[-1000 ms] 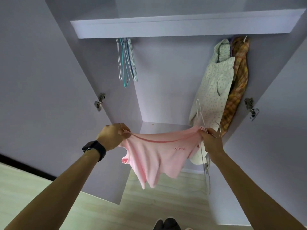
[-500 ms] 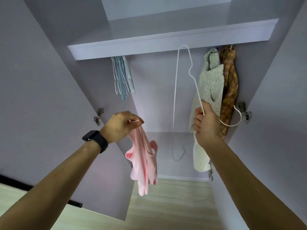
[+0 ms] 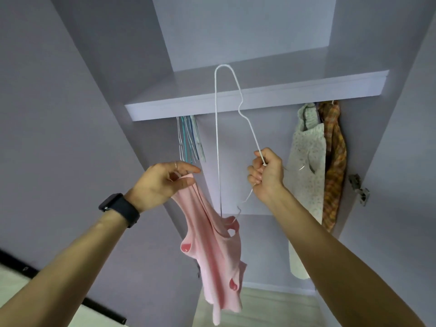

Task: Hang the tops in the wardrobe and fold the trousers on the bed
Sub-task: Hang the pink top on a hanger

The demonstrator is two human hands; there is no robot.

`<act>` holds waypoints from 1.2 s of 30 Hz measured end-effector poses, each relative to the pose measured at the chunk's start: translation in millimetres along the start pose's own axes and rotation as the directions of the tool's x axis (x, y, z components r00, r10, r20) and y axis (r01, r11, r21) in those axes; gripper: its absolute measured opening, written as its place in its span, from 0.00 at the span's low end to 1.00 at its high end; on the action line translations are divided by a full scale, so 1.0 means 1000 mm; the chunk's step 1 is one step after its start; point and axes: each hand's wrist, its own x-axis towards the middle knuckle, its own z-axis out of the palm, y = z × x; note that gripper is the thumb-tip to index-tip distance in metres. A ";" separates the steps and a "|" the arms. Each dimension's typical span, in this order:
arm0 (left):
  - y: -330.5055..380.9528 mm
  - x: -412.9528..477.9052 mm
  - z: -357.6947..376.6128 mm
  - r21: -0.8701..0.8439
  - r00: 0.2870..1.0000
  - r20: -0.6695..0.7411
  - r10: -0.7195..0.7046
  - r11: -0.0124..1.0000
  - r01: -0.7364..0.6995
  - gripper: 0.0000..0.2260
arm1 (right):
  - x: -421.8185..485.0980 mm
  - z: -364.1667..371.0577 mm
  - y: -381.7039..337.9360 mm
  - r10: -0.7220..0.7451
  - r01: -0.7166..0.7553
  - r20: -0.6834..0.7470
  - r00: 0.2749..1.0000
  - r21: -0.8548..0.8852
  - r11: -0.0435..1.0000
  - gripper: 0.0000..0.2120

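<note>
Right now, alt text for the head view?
A person facing an open wardrobe holds a pink top in the left hand and a white wire hanger in the right hand. A floral top and a plaid top hang on the right under the shelf; empty hangers on the left.

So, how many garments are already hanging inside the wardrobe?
2: a pale floral top under the right end of the shelf, and an orange checked shirt just right of it. Another may be hidden between them.

A metal hinge (image 3: 359, 189) sat far right. Pale wooden floor (image 3: 271, 308) showed near the bottom, a black strip (image 3: 103, 310) at left.
</note>
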 end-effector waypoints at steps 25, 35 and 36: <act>-0.041 -0.050 -0.073 -0.172 0.867 -0.417 -0.273 0.960 0.220 0.03 | 0.024 -0.009 0.022 -0.101 0.341 0.332 0.938 -0.830 0.442 0.17; -0.036 -0.036 -0.063 -0.080 0.857 -0.474 -0.203 0.979 0.187 0.02 | 0.018 0.016 -0.002 -0.123 0.416 0.397 0.909 -0.877 0.240 0.18; -0.037 -0.035 -0.064 -0.103 0.846 -0.487 -0.216 0.976 0.190 0.02 | 0.020 0.015 -0.004 -0.164 0.413 0.382 0.909 -0.877 0.245 0.18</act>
